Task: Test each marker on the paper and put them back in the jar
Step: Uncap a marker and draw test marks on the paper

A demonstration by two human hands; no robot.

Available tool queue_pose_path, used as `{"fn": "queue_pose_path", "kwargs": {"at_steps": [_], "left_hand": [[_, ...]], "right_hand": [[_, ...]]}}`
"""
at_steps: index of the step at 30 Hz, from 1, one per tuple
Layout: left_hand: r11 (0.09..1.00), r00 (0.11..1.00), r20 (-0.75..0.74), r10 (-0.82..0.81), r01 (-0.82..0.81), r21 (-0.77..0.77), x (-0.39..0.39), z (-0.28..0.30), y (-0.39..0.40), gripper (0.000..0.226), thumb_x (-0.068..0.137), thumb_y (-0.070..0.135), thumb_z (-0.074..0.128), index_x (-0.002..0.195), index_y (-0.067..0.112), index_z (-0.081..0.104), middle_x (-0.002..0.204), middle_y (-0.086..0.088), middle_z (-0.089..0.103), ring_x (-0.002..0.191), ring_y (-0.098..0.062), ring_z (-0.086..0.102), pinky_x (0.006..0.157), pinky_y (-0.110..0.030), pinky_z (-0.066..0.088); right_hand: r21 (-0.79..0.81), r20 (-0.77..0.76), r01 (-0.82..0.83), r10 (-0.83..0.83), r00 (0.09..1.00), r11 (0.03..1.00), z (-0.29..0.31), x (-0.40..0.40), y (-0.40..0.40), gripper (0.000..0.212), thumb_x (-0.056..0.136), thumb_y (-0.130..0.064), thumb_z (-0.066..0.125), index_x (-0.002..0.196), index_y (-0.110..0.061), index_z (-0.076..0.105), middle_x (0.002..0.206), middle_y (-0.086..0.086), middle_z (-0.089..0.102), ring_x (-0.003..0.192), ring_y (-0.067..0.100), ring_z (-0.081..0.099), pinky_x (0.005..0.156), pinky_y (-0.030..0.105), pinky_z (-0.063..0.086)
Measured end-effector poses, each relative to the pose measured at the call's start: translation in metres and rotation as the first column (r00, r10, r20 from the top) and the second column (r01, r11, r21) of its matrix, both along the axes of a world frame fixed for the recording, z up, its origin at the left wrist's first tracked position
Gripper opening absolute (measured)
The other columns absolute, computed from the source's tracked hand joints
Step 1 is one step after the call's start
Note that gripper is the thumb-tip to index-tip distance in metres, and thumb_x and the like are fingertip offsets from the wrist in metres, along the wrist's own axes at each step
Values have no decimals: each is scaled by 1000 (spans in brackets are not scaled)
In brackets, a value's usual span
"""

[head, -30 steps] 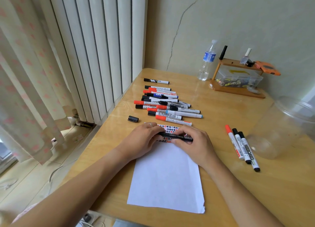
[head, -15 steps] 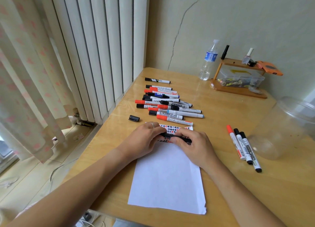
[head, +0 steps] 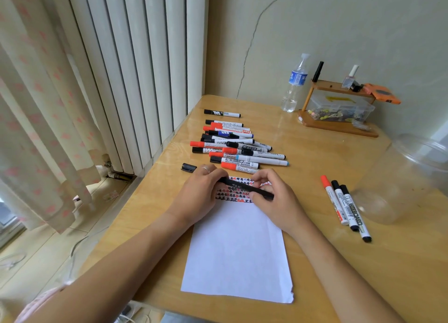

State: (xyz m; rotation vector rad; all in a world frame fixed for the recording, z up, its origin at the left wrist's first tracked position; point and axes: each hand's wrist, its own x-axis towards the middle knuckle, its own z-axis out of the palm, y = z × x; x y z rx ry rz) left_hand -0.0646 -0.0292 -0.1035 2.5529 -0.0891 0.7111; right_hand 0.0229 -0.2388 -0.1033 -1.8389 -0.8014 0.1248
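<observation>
We grip the slim black marker [head: 244, 188] with our left hand [head: 202, 193] and right hand [head: 276, 201], fingers curled round each end, above the white paper sheet [head: 238, 257] on the wooden desk [head: 339, 262]. The clear plastic jar [head: 407, 177] lies at 3 o'clock, three capped markers [head: 345, 207] just beside it.

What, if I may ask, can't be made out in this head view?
- Marker tip: hidden under the left hand, so capped or not is unclear.
- Top rows of marks on the paper: partly covered by both hands; the right hand hides their right end.
- Jar: cut off by the right edge.
- Box contents: too small to identify.
</observation>
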Motion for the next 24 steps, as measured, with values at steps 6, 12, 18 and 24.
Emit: {"fn": "queue_pose_path", "kwargs": {"at_steps": [6, 12, 18, 24], "left_hand": [[993, 994, 11, 107, -107, -41, 1, -1, 2, 20, 97, 2, 57, 110, 12, 67, 104, -4, 60, 97, -22, 53, 76, -29, 40], [990, 992, -9, 130, -130, -50, 2, -3, 4, 21, 97, 1, 56, 110, 12, 67, 104, -5, 60, 96, -24, 54, 75, -29, 39], [980, 989, -21, 147, -149, -131, 2, 0, 6, 22, 96, 2, 61, 112, 15, 70, 107, -2, 63, 91, -14, 51, 74, -25, 39], [997, 999, 7, 45, -44, -64, 1, 0, 6, 22, 94, 7, 68, 112, 19, 73, 107, 2, 67, 99, -19, 59, 80, -34, 51]], "right_hand": [[129, -139, -7, 25, 990, 992, -2, 3, 0, 33, 91, 15, 61, 107, -14, 63, 103, -10, 70, 102, 16, 73, 87, 29, 55], [89, -74, -44, 50, 996, 995, -1, 2, 0, 45, 94, 22, 40, 123, -7, 59, 125, 5, 67, 125, 15, 63, 106, 33, 51], [85, -21, 9, -7, 1000, 996, 5, 0, -3, 35, 97, 15, 51, 119, -8, 65, 123, 0, 71, 120, 8, 66, 103, 26, 52], [-165, 358, 105, -40, 933, 981, 9, -1, -7, 15, 89, -9, 72, 98, -20, 67, 93, -12, 67, 86, 9, 66, 76, 30, 54]]}}
